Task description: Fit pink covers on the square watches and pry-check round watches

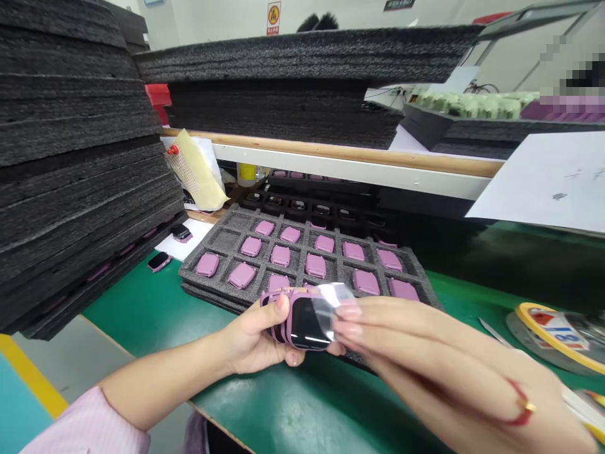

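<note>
A green workbench tabletop [142, 315] ran across the view, with tall stacks of dark foam sheets [70, 157] along its left side and a rack of black trays [302, 202] behind. Near its front edge lay a gray foam tray [222, 239] with rows of pink-cased watches in its pockets. Toward the left edge, a loose watch [158, 260] sat on the tabletop, just beside a white paper [189, 236]. A tape roll [553, 334] and a slim blade [491, 331] lay at the right. Above the tray's front edge, the left hand [250, 337] held a pink watch [295, 321], its fingers curled closely around the case and band. The watch's long axis ran roughly front to back, with its dark screen tilted up toward the right. The right hand [425, 353] was the nearer to that screen, coming in from the right with its fingers [347, 321] extended close together. A clear film [331, 302] spanned the small gap at their tips, overlapping the screen's upper right. Whether those fingers pinched it, I could not tell.
</note>
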{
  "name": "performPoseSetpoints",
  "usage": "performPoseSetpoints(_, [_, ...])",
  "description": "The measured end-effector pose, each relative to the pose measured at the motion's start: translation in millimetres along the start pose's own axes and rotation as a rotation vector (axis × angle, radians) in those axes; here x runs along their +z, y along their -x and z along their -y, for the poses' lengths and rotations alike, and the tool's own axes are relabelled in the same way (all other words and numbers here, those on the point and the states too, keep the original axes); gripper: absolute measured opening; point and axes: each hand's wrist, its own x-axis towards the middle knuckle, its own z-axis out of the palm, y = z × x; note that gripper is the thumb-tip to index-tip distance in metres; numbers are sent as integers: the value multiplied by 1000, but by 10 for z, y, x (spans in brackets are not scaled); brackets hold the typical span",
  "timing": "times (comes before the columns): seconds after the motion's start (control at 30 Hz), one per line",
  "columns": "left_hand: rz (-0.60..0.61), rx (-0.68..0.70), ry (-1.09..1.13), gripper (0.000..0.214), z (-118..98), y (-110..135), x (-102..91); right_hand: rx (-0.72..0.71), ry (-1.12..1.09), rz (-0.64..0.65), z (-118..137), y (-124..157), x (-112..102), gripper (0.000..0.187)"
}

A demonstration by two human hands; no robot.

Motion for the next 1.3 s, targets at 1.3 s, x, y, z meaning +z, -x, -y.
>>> performPoseSetpoints(1.3, [104,-76,12,35,58,-11,21,345,146,198,-580,-818,614,35])
